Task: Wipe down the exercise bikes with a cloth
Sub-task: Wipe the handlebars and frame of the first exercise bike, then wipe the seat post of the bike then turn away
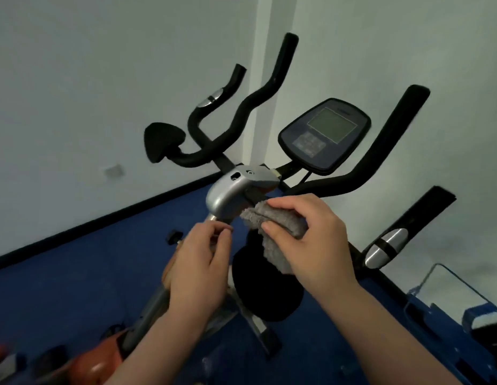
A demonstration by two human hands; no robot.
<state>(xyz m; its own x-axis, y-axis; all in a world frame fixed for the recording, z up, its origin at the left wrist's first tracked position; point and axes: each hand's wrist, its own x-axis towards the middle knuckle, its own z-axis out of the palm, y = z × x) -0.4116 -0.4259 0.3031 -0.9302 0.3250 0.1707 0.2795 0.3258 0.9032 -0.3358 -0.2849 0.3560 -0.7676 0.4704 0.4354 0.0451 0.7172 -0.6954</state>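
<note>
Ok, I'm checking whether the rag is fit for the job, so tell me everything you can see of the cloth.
The cloth is grey and looks like fuzzy terry or microfibre. It is bunched and folded, with one end hanging loose. The right hand grips it, thumb on top. Its upper edge lies against the bike's silver handlebar bracket, just below the console. The left hand is beside the cloth, not touching it. No stains are discernible.

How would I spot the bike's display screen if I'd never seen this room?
Find the white wall corner behind the bike. Just right of it, above the right hand holding the grey cloth, sits the console, between the black handlebars. It is the only flat oval panel, with a pale green screen.
</note>
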